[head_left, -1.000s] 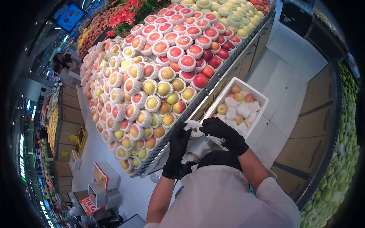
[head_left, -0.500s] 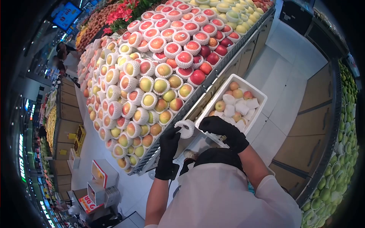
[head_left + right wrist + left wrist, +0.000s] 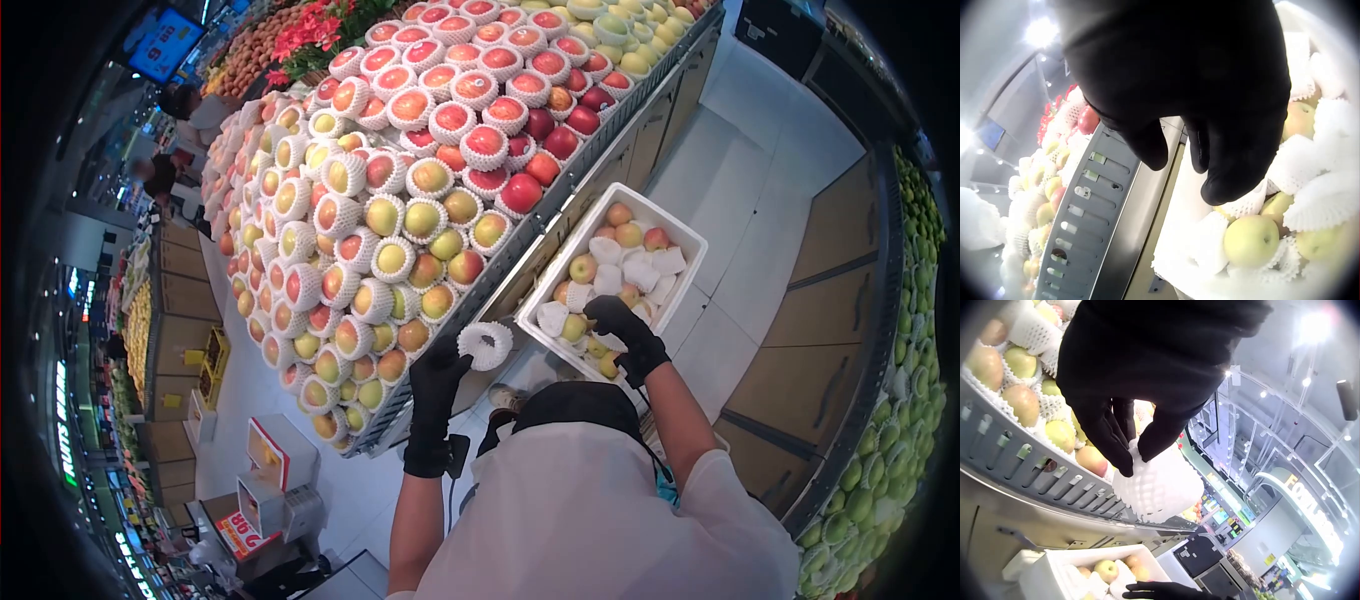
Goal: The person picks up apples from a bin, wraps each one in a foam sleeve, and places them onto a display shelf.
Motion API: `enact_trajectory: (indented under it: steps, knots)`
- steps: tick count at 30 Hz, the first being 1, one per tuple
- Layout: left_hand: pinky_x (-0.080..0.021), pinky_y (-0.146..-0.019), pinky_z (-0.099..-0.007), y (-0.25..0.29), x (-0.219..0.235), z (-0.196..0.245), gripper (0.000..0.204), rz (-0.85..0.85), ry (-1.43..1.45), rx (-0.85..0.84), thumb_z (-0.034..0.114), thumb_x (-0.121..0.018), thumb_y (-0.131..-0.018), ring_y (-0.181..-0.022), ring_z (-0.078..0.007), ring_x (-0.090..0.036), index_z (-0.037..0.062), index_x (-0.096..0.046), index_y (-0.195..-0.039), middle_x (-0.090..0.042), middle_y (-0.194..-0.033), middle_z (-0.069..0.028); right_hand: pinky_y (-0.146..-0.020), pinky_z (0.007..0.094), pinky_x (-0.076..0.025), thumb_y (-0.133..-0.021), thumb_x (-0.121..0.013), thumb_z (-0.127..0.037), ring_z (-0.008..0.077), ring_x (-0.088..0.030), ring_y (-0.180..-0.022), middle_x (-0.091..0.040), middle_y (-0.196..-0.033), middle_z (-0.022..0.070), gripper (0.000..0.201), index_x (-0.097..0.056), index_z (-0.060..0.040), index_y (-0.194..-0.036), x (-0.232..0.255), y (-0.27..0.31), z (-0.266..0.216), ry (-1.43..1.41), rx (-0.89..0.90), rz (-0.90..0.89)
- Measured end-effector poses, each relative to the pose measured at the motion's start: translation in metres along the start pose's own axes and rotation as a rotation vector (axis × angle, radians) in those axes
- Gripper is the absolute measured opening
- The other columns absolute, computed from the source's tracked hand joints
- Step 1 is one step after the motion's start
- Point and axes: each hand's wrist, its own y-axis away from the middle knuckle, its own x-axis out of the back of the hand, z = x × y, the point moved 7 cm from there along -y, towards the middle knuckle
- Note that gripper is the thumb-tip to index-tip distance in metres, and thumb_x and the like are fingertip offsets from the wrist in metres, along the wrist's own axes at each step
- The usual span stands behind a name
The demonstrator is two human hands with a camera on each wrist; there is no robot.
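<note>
My black-gloved left hand (image 3: 433, 388) pinches a white foam net (image 3: 485, 346) by its edge, beside the display's front rail. In the left wrist view the thumb and fingertips of that hand (image 3: 1147, 369) grip the net (image 3: 1157, 484) at its top. A white foam box (image 3: 698, 262) holds apples, some bare and some with white nets. Above its near part is my black-gloved right hand (image 3: 625, 338). The right wrist view shows this hand (image 3: 1191, 69) with fingers bent downward and apart, just above a yellow-green apple (image 3: 1251, 241); no object shows between them.
A sloped display of netted apples (image 3: 390, 258) fills the left and centre behind a grey slatted rail (image 3: 1088, 212). Green fruit (image 3: 870, 480) lies along the right edge. White boxes (image 3: 285, 455) stand on the floor at lower left. People are at the far left.
The right hand has moved away from the net, right and down over the box. The left hand has shifted slightly left and down, still holding the net, which now faces the head camera as a ring.
</note>
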Motion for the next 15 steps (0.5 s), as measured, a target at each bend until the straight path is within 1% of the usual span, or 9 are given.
enact_trajectory:
  steps: [2,4,6,8,10,11,14,15]
  knots:
    - [-0.053,-0.080,-0.0282,-0.001,0.002,0.001,0.034,-0.016,-0.007,0.010,0.003,-0.075,-0.080,-0.088,-0.0138,-0.065,-0.0041,-0.065,-0.112,-0.070,-0.098,-0.0078,-0.088,0.0427,-0.049,-0.064,-0.076,-0.006,0.0359,-0.059,-0.100,-0.064,-0.102,0.0155,0.039,-0.067,-0.0029,-0.102,-0.006,-0.008,0.013,0.209,0.122,0.016]
    - [-0.053,-0.078,-0.0284,0.003,0.004,0.010,0.029,-0.008,-0.017,0.043,0.004,-0.074,-0.081,-0.087,-0.0141,-0.065,-0.0046,-0.066,-0.108,-0.069,-0.095,-0.0073,-0.089,0.0429,-0.048,-0.063,-0.076,-0.007,0.0366,-0.058,-0.101,-0.064,-0.104,0.0162,0.040,-0.067,-0.0031,-0.102,-0.014,-0.021,0.030,0.393,0.002,-0.071]
    - [-0.054,-0.078,-0.0282,0.005,0.006,0.007,0.029,-0.014,0.085,0.063,0.004,-0.074,-0.081,-0.086,-0.0142,-0.065,-0.0044,-0.066,-0.108,-0.070,-0.097,-0.0081,-0.090,0.0436,-0.047,-0.063,-0.076,-0.008,0.0371,-0.058,-0.101,-0.064,-0.105,0.0165,0.040,-0.068,-0.0036,-0.102,-0.017,-0.027,0.040,0.463,-0.075,-0.058]
    - [-0.054,-0.077,-0.0279,0.008,0.009,0.004,0.028,0.001,0.159,0.079,0.004,-0.074,-0.081,-0.085,-0.0142,-0.065,-0.0043,-0.066,-0.107,-0.070,-0.096,-0.0085,-0.089,0.0447,-0.047,-0.062,-0.076,-0.010,0.0374,-0.058,-0.102,-0.065,-0.105,0.0165,0.040,-0.069,-0.0045,-0.102,-0.014,-0.031,0.045,0.420,-0.109,0.051]
    - [-0.054,-0.076,-0.0275,0.010,0.012,0.000,0.027,0.039,0.202,0.090,0.003,-0.073,-0.082,-0.084,-0.0141,-0.065,-0.0043,-0.065,-0.106,-0.069,-0.093,-0.0083,-0.087,0.0457,-0.047,-0.063,-0.076,-0.012,0.0375,-0.058,-0.100,-0.064,-0.102,0.0167,0.040,-0.070,-0.0051,-0.103,-0.023,-0.040,0.068,0.510,-0.120,0.033]
    - [-0.055,-0.076,-0.0285,0.012,0.015,-0.005,0.027,0.039,0.189,0.097,0.005,-0.072,-0.083,-0.084,-0.0152,-0.065,-0.0044,-0.064,-0.106,-0.068,-0.094,-0.0088,-0.086,0.0462,-0.047,-0.064,-0.076,-0.013,0.0376,-0.058,-0.099,-0.064,-0.101,0.0169,0.040,-0.070,-0.0054,-0.103,-0.028,-0.043,0.080,0.554,-0.126,0.023]
    - [-0.055,-0.076,-0.0303,0.015,0.022,-0.017,0.027,0.043,0.157,0.126,0.008,-0.071,-0.084,-0.085,-0.0175,-0.065,-0.0047,-0.062,-0.106,-0.066,-0.095,-0.0098,-0.082,0.0462,-0.047,-0.063,-0.077,-0.018,0.0373,-0.058,-0.096,-0.063,-0.096,0.0175,0.036,-0.069,-0.0055,-0.097,-0.027,-0.048,0.090,0.553,-0.171,0.052]
    - [-0.055,-0.076,-0.0303,0.017,0.024,-0.015,0.026,0.047,0.152,0.139,0.008,-0.071,-0.085,-0.085,-0.0176,-0.065,-0.0048,-0.062,-0.106,-0.066,-0.095,-0.0098,-0.082,0.0461,-0.047,-0.064,-0.077,-0.018,0.0376,-0.058,-0.095,-0.062,-0.096,0.0179,0.037,-0.068,-0.0046,-0.096,-0.031,-0.051,0.116,0.515,-0.262,0.061]
